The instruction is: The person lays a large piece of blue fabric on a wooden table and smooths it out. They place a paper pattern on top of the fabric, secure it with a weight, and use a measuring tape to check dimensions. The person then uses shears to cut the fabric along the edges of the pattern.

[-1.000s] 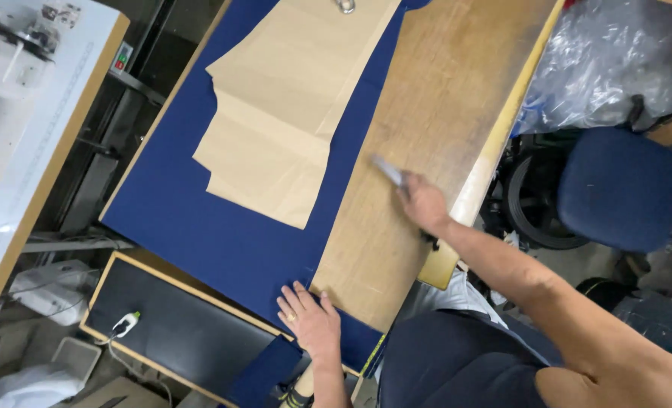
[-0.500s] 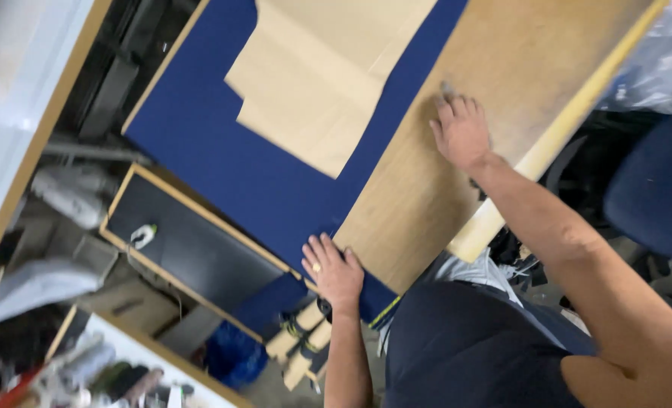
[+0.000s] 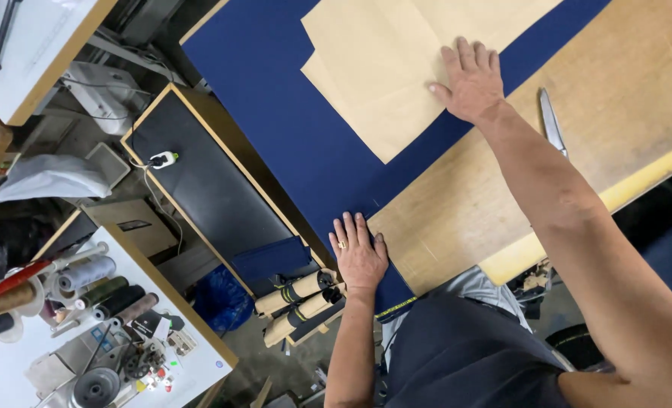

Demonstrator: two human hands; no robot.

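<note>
Dark blue fabric [image 3: 291,128] is spread along a wooden table [image 3: 593,143]. Tan paper pattern pieces [image 3: 381,68] lie on the fabric. My right hand [image 3: 468,79] rests flat, fingers spread, on the near edge of the paper. My left hand [image 3: 359,253] presses flat on the fabric's near corner at the table edge, a ring on one finger. Grey-bladed scissors [image 3: 551,121] lie on the bare wood just right of my right forearm, in neither hand.
A black panel with a wooden frame [image 3: 200,181] sits below the table's left side, a small white plug [image 3: 164,159] on it. Rolled material [image 3: 298,298] is stacked near my left hand. A white bench [image 3: 117,340] holds thread spools and machine parts.
My right hand has let go of the scissors, which now lie on the wood, and moved left onto the paper pattern. My left hand has stayed on the fabric corner. The view has shifted.
</note>
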